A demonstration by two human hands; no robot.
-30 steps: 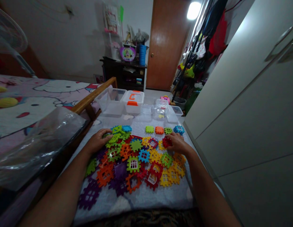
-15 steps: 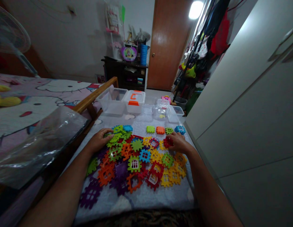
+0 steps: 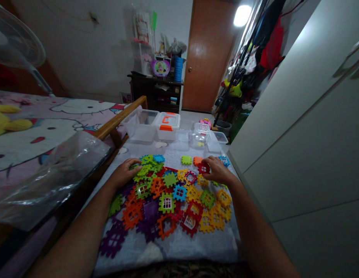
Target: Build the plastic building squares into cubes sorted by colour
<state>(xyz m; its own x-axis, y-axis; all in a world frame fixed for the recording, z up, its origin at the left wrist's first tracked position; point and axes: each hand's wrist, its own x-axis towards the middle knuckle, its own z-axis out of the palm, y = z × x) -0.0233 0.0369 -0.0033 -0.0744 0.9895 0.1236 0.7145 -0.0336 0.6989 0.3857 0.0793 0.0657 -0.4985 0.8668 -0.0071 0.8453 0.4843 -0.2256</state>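
Observation:
A heap of colourful interlocking plastic tiles (image 3: 168, 200) lies on a pale blanket (image 3: 173, 243) in front of me. My right hand (image 3: 218, 172) is closed on a red window tile (image 3: 203, 168), held just over a row of single tiles: a green one (image 3: 186, 159), an orange one (image 3: 197, 160) and a blue one (image 3: 225, 160). My left hand (image 3: 124, 173) rests on the left edge of the heap, its fingers curled over green tiles (image 3: 144, 170).
Clear plastic boxes (image 3: 140, 124), one with an orange-latched lid (image 3: 167, 125), stand beyond the tiles. A bed with a wooden rail (image 3: 118, 117) and a clear plastic bag (image 3: 52, 173) is on my left. A white wardrobe (image 3: 298, 135) rises on my right.
My right hand has carried the red tile forward toward the row of single tiles, now covering part of that row. My left hand has stayed on the heap's edge.

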